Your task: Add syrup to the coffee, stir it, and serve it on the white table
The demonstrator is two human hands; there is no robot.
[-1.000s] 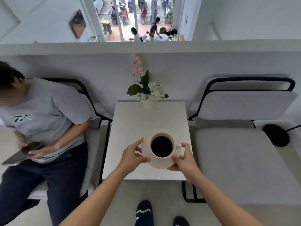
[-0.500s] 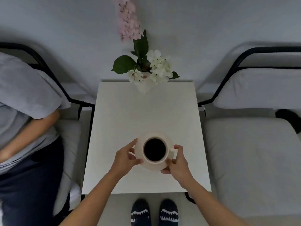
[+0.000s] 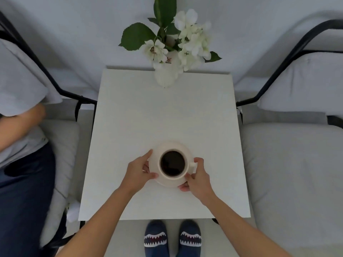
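Note:
A cream cup full of dark coffee [image 3: 172,163] stands on a cream saucer [image 3: 182,147], low over or on the near half of the white table [image 3: 163,115]; contact with the top cannot be told. My left hand [image 3: 138,172] grips the saucer's left rim, thumb on top near the cup. On the right rim my right hand [image 3: 198,176] holds the saucer, just below the cup's handle, which points right.
A white vase of white flowers with green leaves [image 3: 170,52] stands at the table's far edge. Cushioned black-framed chairs flank the table; a seated person [image 3: 20,138] fills the left one, the right one [image 3: 293,160] holds only cushions. My slippered feet [image 3: 172,238] are at the near edge.
My view has tilted down and closed in on the table. Cup and saucer have come forward over the table and lower, both hands still holding the saucer.

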